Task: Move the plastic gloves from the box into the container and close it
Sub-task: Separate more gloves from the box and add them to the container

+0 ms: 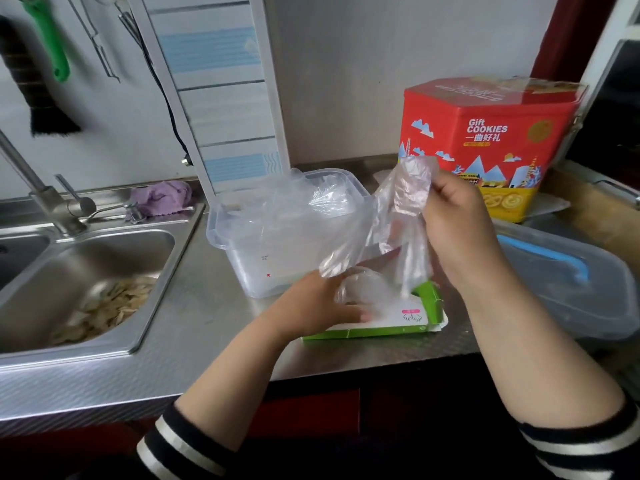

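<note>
A flat green and white glove box [398,322] lies on the steel counter near the front edge. My left hand [311,306] presses on its left end, fingers partly under clear plastic. My right hand [457,223] is raised above the box and pinches a clear plastic glove [391,223] that hangs down toward the box opening. Behind the box stands the open clear container [242,244], with several crumpled clear gloves [298,195] inside it. The container's clear lid [568,278], with a blue strip, lies on the counter to the right.
A red cookie tin [485,140] stands at the back right. On the left a steel sink [86,282] holds vegetable scraps, with a tap [45,199] and a purple cloth [162,199] behind it. A striped board [221,98] leans against the wall.
</note>
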The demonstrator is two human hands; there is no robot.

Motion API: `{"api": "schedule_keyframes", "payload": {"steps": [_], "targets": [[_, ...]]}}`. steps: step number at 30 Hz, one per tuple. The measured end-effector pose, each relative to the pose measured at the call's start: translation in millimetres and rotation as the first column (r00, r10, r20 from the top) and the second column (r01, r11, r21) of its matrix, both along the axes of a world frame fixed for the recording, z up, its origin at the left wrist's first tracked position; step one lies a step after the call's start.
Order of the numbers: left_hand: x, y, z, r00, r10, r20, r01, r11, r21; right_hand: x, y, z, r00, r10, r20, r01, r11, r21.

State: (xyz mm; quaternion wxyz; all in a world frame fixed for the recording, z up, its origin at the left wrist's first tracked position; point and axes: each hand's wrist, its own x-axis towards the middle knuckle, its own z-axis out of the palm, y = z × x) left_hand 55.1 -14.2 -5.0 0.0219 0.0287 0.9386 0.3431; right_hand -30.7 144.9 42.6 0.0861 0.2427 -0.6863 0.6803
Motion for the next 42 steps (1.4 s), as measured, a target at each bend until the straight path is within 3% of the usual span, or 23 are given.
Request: {"api": "schedule_keyframes", "payload": {"steps": [2, 4, 6, 9, 11, 16, 19, 21, 25, 28, 30, 33, 36, 39, 42], "targets": [[3, -6, 12, 0.998, -0.050, -0.025, 0.055, 0.968, 0.245, -5, 0, 5, 1.000, 0.005, 0.013, -0.007, 0.996, 0.092], [9, -9, 25, 0.991, -0.072, -0.115, 0.121, 0.860, 0.496, -7, -2, 6, 1.000, 0.004, 0.000, -0.004, 0.984, 0.177], [8, -8, 36, 0.977, 0.022, -0.214, 0.112, 0.795, 0.596, -4, -6, 7, 1.000, 0.021, 0.015, -0.024, 0.979, 0.203], [-1, -5, 45, 0.921, 0.249, -0.300, 0.004, 0.764, 0.645, 4, -12, 5, 0.994, 0.056, 0.093, -0.078, 0.965, 0.250], [-7, -6, 52, 0.869, 0.369, -0.329, -0.079, 0.760, 0.645, 9, -15, 5, 0.976, 0.121, 0.184, -0.158, 0.967, 0.200], [-16, -15, 63, 0.850, 0.408, -0.334, -0.139, 0.784, 0.604, 14, -24, 7, 0.785, 0.429, 0.448, -0.395, 0.902, -0.171], [-20, -24, 70, 0.851, 0.424, -0.310, -0.194, 0.802, 0.564, 9, -23, 9, 0.685, 0.507, 0.524, -0.426, 0.862, -0.276], [-21, -32, 72, 0.842, 0.441, -0.311, -0.223, 0.809, 0.545, 2, -20, 8, 0.674, 0.503, 0.541, -0.414, 0.864, -0.288], [-23, -45, 74, 0.789, 0.493, -0.366, -0.292, 0.826, 0.483, -10, -26, 7, 0.815, 0.370, 0.447, -0.328, 0.929, -0.171], [-28, -56, 71, 0.728, 0.563, -0.391, -0.358, 0.799, 0.483, -12, -30, 12, 0.789, 0.473, 0.391, -0.439, 0.881, -0.178], [-33, -62, 68, 0.701, 0.594, -0.395, -0.395, 0.785, 0.478, -13, -35, 14, 0.817, 0.476, 0.326, -0.489, 0.871, -0.049], [-41, -74, 69, 0.677, 0.601, -0.425, -0.442, 0.793, 0.419, -28, -56, 15, 0.966, 0.211, 0.148, -0.236, 0.955, 0.179], [-51, -92, 75, 0.665, 0.596, -0.450, -0.515, 0.802, 0.303, -55, -83, 18, 0.998, 0.055, 0.040, -0.064, 0.957, 0.281], [-61, -114, 75, 0.638, 0.618, -0.459, -0.616, 0.767, 0.178, -76, -99, 20, 0.994, -0.035, -0.105, 0.090, 0.807, 0.584], [-71, -125, 68, 0.677, 0.592, -0.437, -0.679, 0.732, -0.061, -86, -109, 16, 0.927, 0.018, -0.376, 0.324, 0.468, 0.822]]}}
